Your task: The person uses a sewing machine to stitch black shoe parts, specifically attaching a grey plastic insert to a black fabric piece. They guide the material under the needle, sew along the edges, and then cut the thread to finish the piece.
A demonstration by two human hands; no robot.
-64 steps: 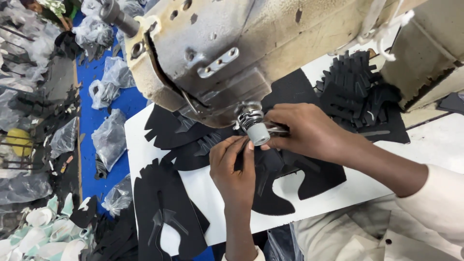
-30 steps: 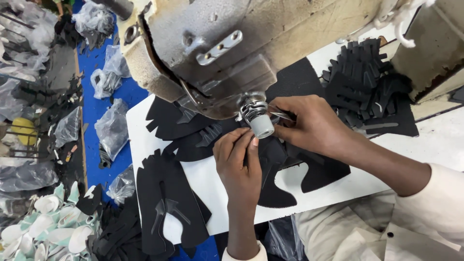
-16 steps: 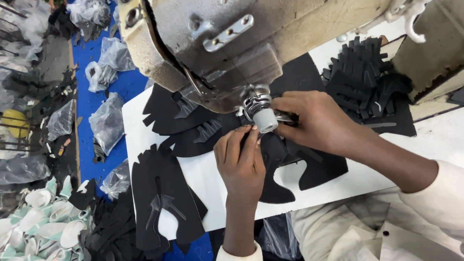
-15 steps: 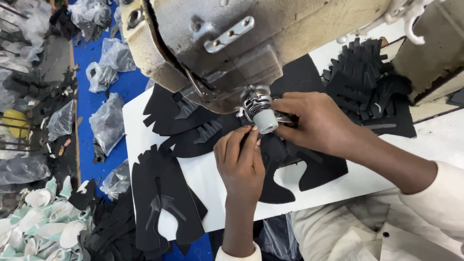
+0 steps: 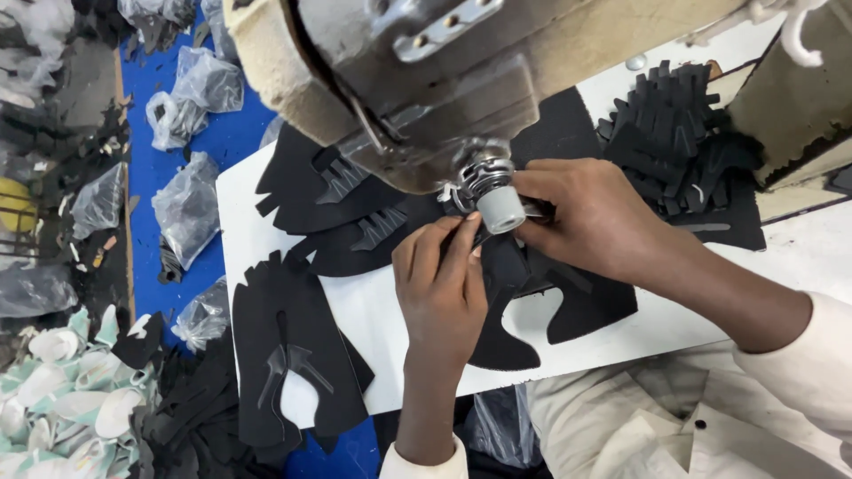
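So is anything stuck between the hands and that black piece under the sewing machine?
Nothing visible is. The left hand and right hand both press straight on the black cut piece, right beside the machine's grey roller foot.

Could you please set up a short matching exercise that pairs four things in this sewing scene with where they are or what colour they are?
Things:
1. left hand
2. right hand
3. plastic bags
4. stack of black cut pieces

Places or colours:
A. on the blue floor, left of the table
B. at the table's far right, beyond the right hand
C. on the black piece, fingertips just left of the grey roller
D. just right of the grey roller, under the machine head

Pairs: 1-C, 2-D, 3-A, 4-B
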